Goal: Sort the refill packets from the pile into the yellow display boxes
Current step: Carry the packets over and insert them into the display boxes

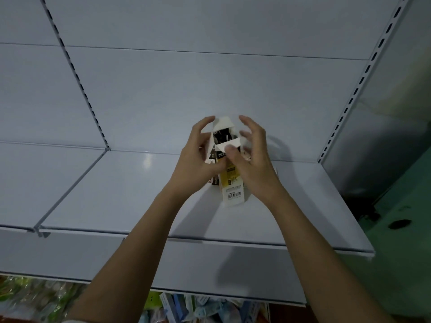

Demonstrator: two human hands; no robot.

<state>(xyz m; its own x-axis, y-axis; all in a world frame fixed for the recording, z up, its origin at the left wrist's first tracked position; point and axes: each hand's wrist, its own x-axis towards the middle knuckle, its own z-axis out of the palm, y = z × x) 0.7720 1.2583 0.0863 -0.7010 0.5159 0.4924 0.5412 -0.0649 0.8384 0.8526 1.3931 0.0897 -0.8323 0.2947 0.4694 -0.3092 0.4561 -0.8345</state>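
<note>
Yellow display box — between both hands

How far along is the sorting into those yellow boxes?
Done: dark items already stand inside the open yellow box on the white shelf. In hand: the left hand grips the box's side while the right hand works at its top flap. Left: I cannot tell; no pile of packets is in view.

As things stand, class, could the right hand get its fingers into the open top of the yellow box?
Probably yes. The right hand hovers beside the yellow box, its flaps folded open; nothing covers the opening. The left hand holds the box from the other side, leaving that side free.
</note>
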